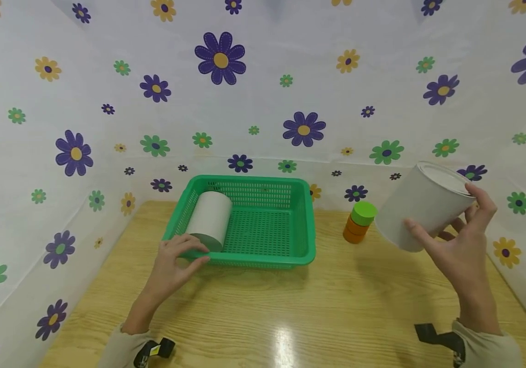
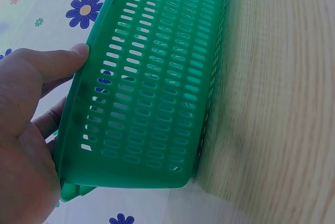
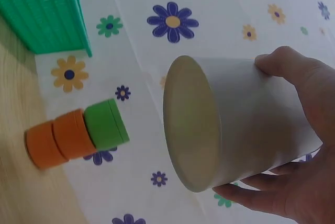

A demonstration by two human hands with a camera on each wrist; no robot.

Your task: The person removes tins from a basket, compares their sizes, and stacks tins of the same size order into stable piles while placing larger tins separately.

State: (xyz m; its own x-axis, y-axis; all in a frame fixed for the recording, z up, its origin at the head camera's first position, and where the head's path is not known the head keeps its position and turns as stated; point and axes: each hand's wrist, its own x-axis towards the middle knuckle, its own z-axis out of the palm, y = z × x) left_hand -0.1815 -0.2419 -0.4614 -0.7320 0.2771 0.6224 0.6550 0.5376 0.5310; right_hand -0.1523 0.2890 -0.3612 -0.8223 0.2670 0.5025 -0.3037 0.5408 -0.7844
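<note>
A green plastic basket (image 1: 256,259) with slotted walls stands on the table. My left hand (image 1: 174,260) pinches its front rim near the left corner, thumb outside and fingers over the edge; in the left wrist view the thumb lies along the rim of the basket (image 2: 141,93). Inside, on the left, a white cylinder (image 1: 211,217) lies on its side. On the right my right hand (image 1: 462,250) grips a large white canister (image 1: 416,209), raised above the table and tilted. The right wrist view shows thumb and fingers on opposite sides of the canister (image 3: 251,114).
Between the basket and the canister, a small orange jar with a green lid (image 1: 359,222) stands upright on the wooden table (image 1: 263,312). A white flower-print sheet (image 1: 263,87) covers the back and both sides. Black straps circle both wrists.
</note>
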